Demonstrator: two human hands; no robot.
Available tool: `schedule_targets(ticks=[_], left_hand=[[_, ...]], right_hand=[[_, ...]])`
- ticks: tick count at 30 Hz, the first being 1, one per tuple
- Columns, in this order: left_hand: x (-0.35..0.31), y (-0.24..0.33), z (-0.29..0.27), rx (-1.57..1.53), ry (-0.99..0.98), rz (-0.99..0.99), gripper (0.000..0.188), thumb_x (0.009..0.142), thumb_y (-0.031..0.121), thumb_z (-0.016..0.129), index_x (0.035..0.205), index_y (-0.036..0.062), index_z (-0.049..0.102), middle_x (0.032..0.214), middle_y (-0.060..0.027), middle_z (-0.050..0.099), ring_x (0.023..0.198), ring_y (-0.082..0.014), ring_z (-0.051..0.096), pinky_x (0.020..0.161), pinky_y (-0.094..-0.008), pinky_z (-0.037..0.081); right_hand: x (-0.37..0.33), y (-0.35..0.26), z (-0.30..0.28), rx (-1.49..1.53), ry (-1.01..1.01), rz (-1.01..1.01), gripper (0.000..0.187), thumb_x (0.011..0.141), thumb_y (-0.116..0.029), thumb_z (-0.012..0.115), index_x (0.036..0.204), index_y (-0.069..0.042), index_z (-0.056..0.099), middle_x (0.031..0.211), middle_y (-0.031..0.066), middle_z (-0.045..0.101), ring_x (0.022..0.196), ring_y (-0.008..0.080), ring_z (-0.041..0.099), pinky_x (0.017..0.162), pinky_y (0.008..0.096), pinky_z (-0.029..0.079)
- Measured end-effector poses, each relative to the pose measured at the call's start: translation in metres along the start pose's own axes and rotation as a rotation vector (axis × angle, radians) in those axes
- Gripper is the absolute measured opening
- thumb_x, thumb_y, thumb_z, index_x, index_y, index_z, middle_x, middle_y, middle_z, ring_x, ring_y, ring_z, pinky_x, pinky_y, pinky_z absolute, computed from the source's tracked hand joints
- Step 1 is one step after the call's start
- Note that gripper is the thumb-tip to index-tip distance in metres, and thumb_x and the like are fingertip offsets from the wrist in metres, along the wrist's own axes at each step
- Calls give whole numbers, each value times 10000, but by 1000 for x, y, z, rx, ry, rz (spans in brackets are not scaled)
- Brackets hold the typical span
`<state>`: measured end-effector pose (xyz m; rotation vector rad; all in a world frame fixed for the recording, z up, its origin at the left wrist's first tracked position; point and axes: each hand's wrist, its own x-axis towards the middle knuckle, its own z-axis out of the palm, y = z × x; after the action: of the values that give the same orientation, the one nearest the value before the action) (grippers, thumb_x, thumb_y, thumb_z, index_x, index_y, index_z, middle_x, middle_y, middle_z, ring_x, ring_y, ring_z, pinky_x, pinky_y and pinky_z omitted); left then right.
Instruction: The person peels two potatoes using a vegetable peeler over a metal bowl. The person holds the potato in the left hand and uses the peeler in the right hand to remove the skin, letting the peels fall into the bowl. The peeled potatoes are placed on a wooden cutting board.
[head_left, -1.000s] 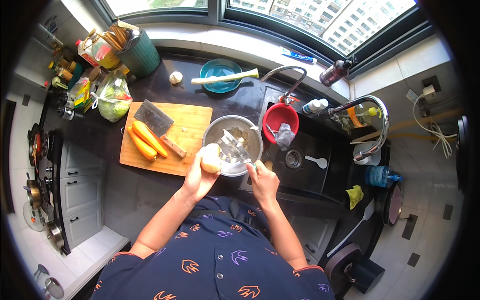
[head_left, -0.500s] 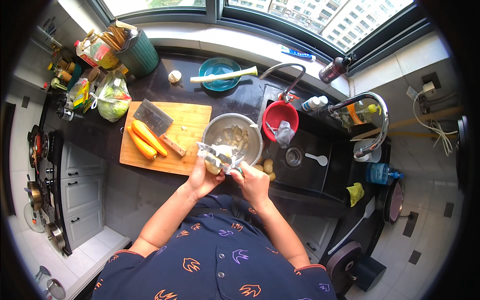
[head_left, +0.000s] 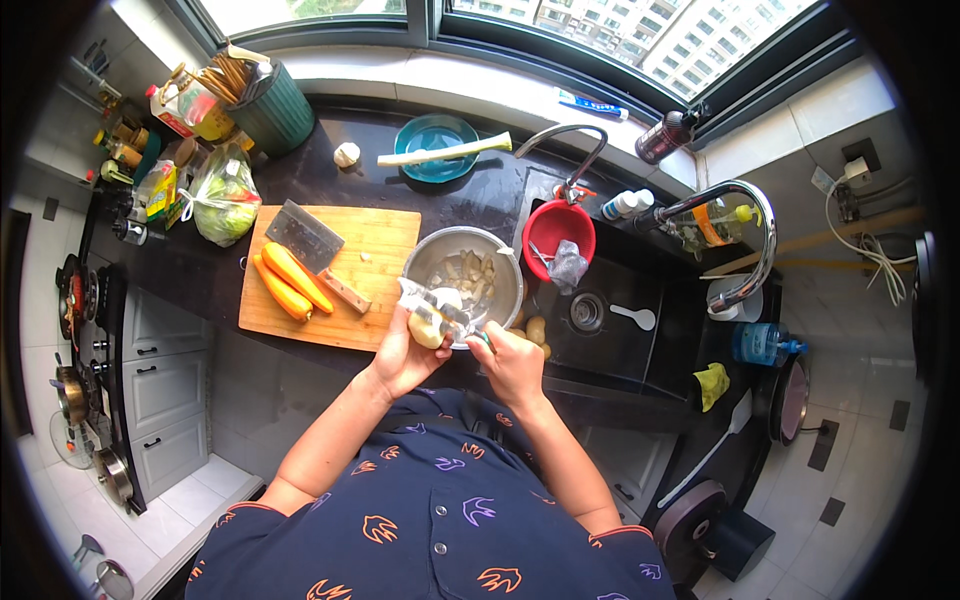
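Note:
My left hand (head_left: 402, 358) is closed round a pale yellow potato (head_left: 426, 331) above the near rim of a metal bowl (head_left: 516, 277). A greenish handle shows in my right fist (head_left: 512, 366). It belongs to what looks like a small knife (head_left: 452, 318), whose shiny blade lies across the top of the potato; glare blurs its outline. Peelings and pale pieces (head_left: 470, 275) lie in the bowl. Several potatoes (head_left: 536, 330) sit just right of the bowl, partly hidden by my right hand.
Left of the bowl, a wooden board (head_left: 385, 235) carries a cleaver (head_left: 305, 237) and carrots (head_left: 285, 285). Behind are garlic (head_left: 346, 155) and a teal plate (head_left: 440, 135) with a leek (head_left: 445, 151) across it. A red basin (head_left: 540, 235) stands by the sink (head_left: 625, 280), which holds a white spoon (head_left: 634, 317).
The blade has shifted slightly and tilted against the potato, and more of the potato's pale side shows. My right hand has moved a little to the right. Other things stay put.

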<state>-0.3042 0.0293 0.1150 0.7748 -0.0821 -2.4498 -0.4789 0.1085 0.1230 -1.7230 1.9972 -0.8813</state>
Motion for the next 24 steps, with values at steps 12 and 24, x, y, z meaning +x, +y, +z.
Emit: schedule_targets(ticks=[12,24], left_hand=[[-5,13,24,82,-122,3,533,1018,508,368,1242,49,521,930,-86,570,758,-129,535,631,-242,466],[-7,10,5,329,-37,158,528,1022,536,418,1343,124,498,1165,-24,620,994,-118,592,725,-270,496]], right_hand=[[-8,18,-6,439,96,369,329,1016,-374,569,979,-47,557,661,16,583,616,68,523,560,256,424],[-5,-5,-10,269,20,87,294,954,-397,622,923,-106,649,715,122,614,649,318,636,560,360,473]])
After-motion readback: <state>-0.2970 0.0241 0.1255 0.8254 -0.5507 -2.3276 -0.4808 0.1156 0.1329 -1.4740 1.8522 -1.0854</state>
